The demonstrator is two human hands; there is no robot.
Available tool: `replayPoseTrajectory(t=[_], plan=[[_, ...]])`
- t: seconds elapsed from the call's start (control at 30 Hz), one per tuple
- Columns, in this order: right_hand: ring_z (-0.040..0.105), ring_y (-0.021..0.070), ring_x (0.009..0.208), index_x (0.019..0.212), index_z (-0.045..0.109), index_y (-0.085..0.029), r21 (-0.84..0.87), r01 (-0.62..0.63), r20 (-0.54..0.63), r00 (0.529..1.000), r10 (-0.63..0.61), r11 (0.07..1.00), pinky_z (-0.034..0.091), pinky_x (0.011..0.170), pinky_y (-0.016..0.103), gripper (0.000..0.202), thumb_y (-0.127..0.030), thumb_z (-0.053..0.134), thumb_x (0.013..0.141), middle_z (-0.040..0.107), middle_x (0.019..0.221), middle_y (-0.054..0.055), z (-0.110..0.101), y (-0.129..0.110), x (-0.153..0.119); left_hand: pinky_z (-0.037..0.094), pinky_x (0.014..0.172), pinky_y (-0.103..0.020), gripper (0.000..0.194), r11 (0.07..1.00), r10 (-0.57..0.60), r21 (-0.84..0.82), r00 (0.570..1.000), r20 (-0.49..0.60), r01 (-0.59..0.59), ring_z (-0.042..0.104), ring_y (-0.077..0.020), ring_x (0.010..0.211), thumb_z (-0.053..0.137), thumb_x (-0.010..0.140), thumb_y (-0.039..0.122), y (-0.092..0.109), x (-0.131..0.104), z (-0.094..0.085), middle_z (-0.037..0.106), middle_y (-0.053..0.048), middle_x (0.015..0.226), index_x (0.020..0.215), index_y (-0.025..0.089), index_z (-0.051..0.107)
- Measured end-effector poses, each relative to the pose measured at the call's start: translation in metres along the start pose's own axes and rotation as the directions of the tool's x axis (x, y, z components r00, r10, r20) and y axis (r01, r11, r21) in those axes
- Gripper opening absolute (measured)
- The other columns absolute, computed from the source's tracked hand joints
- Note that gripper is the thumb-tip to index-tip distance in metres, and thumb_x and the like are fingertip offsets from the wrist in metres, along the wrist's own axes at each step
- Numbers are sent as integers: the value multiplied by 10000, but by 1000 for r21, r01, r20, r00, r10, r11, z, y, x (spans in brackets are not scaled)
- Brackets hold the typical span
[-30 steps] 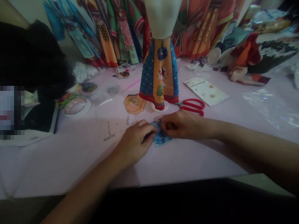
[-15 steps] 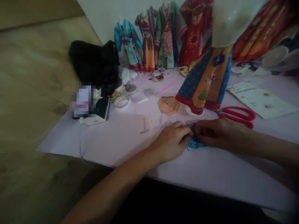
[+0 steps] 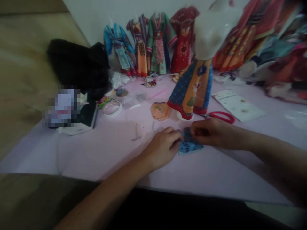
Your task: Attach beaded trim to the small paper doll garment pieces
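Note:
A small piece of blue patterned fabric (image 3: 190, 145) lies at the front of the table, between my two hands. My left hand (image 3: 165, 143) is closed, its fingertips pinching the fabric's left edge. At the upper right side, my right hand (image 3: 208, 132) has its fingers curled together on the same cloth; any finer item in them is too small to make out. Just beyond stands a small mannequin (image 3: 208, 35) in a blue and orange skirt (image 3: 192, 89) with a red hem. Red-handled scissors (image 3: 223, 116) lie behind my right hand, partly covered.
Several doll-sized robes (image 3: 159, 44) stand along the wall. An orange embroidered patch (image 3: 160, 111), a tape roll (image 3: 112, 108), a black bag (image 3: 79, 67) and a dark box (image 3: 87, 115) occupy the left and middle. A white card (image 3: 237, 105) lies at right.
The view has shifted, so everything sits further left in the picture. My right hand has drawn slightly away from my left, and more of the blue fabric shows between them.

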State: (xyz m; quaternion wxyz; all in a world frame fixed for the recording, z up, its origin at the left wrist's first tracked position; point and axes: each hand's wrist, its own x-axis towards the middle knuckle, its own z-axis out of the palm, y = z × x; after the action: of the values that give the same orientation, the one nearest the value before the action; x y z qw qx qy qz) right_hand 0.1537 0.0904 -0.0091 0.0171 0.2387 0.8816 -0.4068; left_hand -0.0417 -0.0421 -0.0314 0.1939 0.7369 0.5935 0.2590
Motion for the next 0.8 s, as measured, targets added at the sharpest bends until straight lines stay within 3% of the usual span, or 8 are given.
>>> replayPoseTrajectory(t=[0.27,0.47,0.57,0.8], plan=[[397,83,634,859,615,-148,466,7,164,982,-94,885,292,580,234,195,-325,683,905,493,728,-53,-23,12,0,472,685,-271,186,998,-15,-63,1000,-4,15,580,-138,718,600,896,28,2,3,-2,617,-17,872,913,178,708],[357,65,575,885,651,-126,669,18,153,975,-161,743,267,532,216,228,-338,732,891,492,683,-57,-22,23,3,459,685,-272,173,997,-39,-72,999,-4,39,578,-139,736,585,912,69,-2,3,-1,630,-26,912,928,191,707],[366,60,561,873,653,-121,716,32,142,971,-191,697,277,517,205,260,-358,762,868,498,665,-54,-18,26,6,459,680,-278,160,996,-61,-69,998,8,61,588,-146,743,579,916,99,-4,3,-1,638,-31,919,937,190,708],[398,55,586,849,650,-115,672,79,135,965,-226,737,311,533,191,176,-275,710,893,518,694,-46,-13,24,8,473,687,-299,150,992,-79,-94,997,-7,78,634,-173,769,566,941,228,2,4,-4,666,-39,883,994,175,696]])
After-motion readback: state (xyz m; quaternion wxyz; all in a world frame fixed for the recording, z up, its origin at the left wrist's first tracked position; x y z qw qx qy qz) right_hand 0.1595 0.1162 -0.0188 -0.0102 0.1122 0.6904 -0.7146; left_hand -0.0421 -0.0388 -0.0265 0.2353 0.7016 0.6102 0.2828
